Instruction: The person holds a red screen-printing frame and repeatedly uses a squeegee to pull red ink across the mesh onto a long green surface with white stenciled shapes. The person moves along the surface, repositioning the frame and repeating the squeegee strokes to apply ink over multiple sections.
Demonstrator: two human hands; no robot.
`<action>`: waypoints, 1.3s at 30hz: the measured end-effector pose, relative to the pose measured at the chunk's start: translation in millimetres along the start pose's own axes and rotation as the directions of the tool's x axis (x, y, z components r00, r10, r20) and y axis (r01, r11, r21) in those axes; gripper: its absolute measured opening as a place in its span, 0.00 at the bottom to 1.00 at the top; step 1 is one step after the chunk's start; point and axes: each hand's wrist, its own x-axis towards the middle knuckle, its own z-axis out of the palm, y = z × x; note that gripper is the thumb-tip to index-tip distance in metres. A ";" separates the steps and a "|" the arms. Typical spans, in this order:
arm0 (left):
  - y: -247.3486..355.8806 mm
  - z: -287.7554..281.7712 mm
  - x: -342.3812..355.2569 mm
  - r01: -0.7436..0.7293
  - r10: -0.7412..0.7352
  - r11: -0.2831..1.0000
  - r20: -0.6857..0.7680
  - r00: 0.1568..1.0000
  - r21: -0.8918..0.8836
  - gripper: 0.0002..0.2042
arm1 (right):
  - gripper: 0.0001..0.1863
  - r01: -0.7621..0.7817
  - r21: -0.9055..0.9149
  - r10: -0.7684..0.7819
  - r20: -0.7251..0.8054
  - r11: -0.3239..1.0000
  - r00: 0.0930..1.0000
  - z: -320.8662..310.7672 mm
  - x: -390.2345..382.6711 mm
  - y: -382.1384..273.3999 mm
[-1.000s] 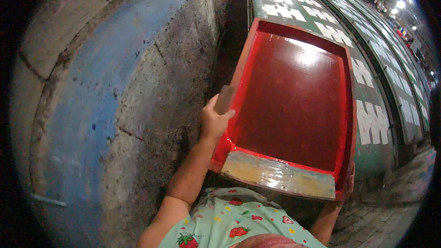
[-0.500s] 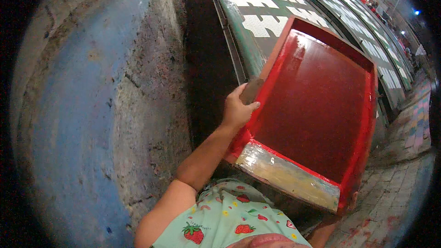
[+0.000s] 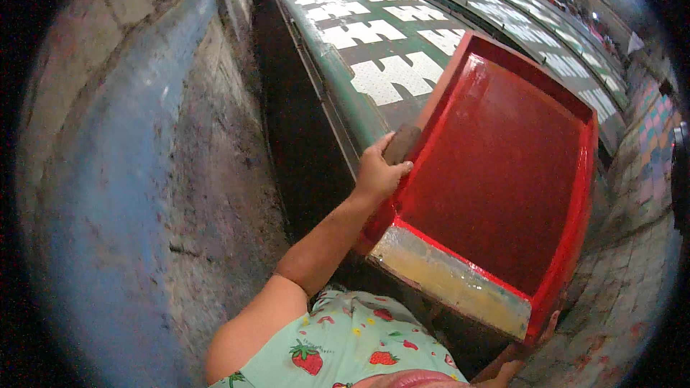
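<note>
A large screen-printing frame point(image 3: 496, 165) with red, wet-looking inner borders and a dark red mesh is held tilted in front of my body. Along its near end runs a silvery and yellowish taped strip point(image 3: 449, 280). My left hand point(image 3: 381, 171) is closed around the frame's left side at a dark block-like grip point(image 3: 402, 145), the thumb lying toward the red rim. At the near right corner my right hand point(image 3: 552, 327) supports the frame's edge; only some fingers and part of the forearm show, the rest being hidden beneath it.
Beyond the frame stretches a long green printing table point(image 3: 316, 57) bearing rows of white cut pieces point(image 3: 395, 75). More such tables lie to the right. A paint-stained wall point(image 3: 136, 172) rises on my left, past a dark gap. Stained paving point(image 3: 618, 273) runs along the right.
The table and its white pieces have shifted left and down in view, showing more of the rows. The frame stays in both hands, slightly farther right and lower.
</note>
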 end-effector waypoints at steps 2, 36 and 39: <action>6.5 -9.0 22.1 0.023 -0.023 0.999 0.005 1.000 0.025 0.35 | 0.36 -0.005 -0.001 0.005 -0.013 1.000 1.000 19.9 7.8 15.1; -78.1 -178.4 565.6 -0.035 0.072 0.990 0.281 0.957 -0.136 0.35 | 0.36 0.219 -0.164 -0.241 -0.128 0.962 0.962 450.9 213.7 323.2; -77.5 -184.9 602.9 -0.055 0.060 0.998 0.247 0.967 -0.030 0.35 | 0.36 0.197 -0.128 -0.217 -0.170 0.972 0.961 452.2 239.3 359.7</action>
